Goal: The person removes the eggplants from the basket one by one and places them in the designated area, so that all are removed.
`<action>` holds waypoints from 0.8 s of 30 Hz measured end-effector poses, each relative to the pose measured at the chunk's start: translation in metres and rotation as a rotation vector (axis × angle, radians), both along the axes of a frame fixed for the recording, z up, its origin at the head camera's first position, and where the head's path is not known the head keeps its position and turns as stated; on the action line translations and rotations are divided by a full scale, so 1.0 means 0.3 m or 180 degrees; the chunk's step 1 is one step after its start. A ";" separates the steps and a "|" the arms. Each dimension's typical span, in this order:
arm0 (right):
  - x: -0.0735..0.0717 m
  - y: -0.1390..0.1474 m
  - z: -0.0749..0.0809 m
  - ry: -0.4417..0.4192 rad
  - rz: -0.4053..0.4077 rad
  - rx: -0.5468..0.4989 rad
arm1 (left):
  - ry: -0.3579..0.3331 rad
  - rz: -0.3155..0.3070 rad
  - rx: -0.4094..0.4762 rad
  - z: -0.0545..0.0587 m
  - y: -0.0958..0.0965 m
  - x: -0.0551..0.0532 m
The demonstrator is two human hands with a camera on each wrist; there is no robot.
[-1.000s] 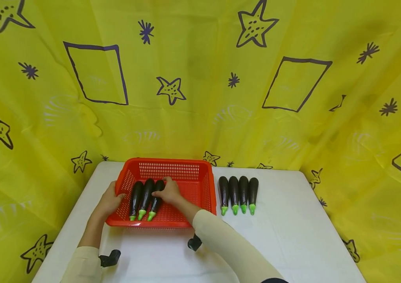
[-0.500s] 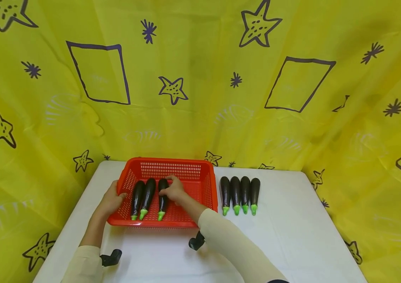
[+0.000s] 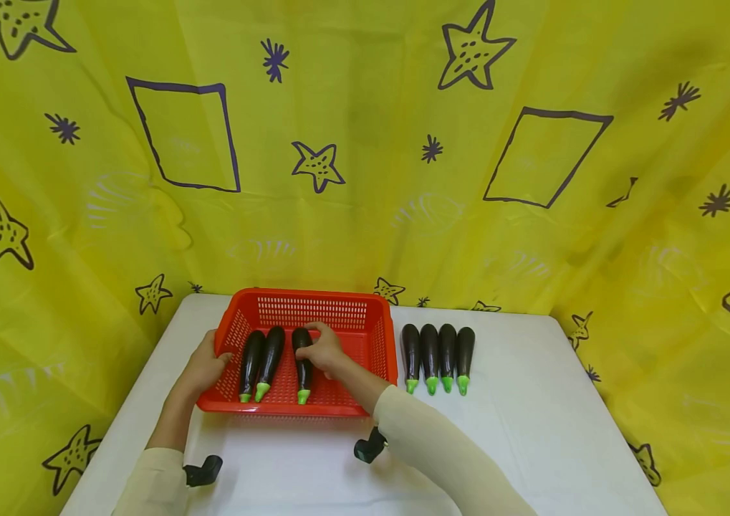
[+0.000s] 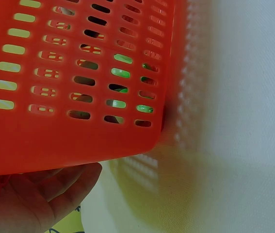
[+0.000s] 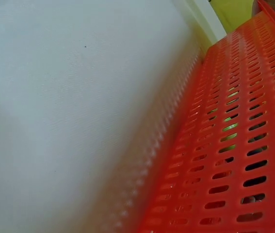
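Observation:
A red slotted plastic basket (image 3: 322, 410) sits on the table, with two dark eggplants (image 3: 271, 358) lying side by side in its left part, green stem ends toward the front. My left hand (image 3: 205, 364) grips the basket's left rim, thumb over the inside. In the left wrist view, the fingers of that left hand (image 4: 55, 194) curl beneath the rim along the outer wall. My right hand (image 3: 327, 351) reaches over the front into the basket and holds a third eggplant (image 3: 303, 376) between thumb and fingers, apart from the other two. The right wrist view shows the basket's slotted wall (image 5: 234, 145), not the hand's grip.
Several more eggplants (image 3: 429, 355) lie in a row on the white table (image 3: 532, 430), just right of the basket. A yellow patterned curtain (image 3: 365, 215) encloses the table at the back and sides. Black wrist-worn devices (image 3: 203, 471) hang below both forearms.
My right hand has moved to the right inside the basket with its eggplant, opening a gap from the other two. My left hand has stayed on the rim.

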State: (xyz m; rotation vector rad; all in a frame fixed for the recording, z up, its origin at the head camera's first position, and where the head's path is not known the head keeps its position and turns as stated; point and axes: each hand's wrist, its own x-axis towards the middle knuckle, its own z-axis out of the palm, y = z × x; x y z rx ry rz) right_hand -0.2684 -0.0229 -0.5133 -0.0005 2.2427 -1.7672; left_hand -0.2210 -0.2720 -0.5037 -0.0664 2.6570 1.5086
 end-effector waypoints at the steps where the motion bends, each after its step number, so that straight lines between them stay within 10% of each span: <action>1: 0.006 0.007 0.007 0.0008 0.0010 -0.0021 | 0.0004 -0.0004 -0.0001 0.000 0.001 0.000; 24: 0.033 0.172 0.085 0.0066 -0.0001 -0.0526 | 0.0019 -0.0028 -0.0038 0.000 -0.001 -0.002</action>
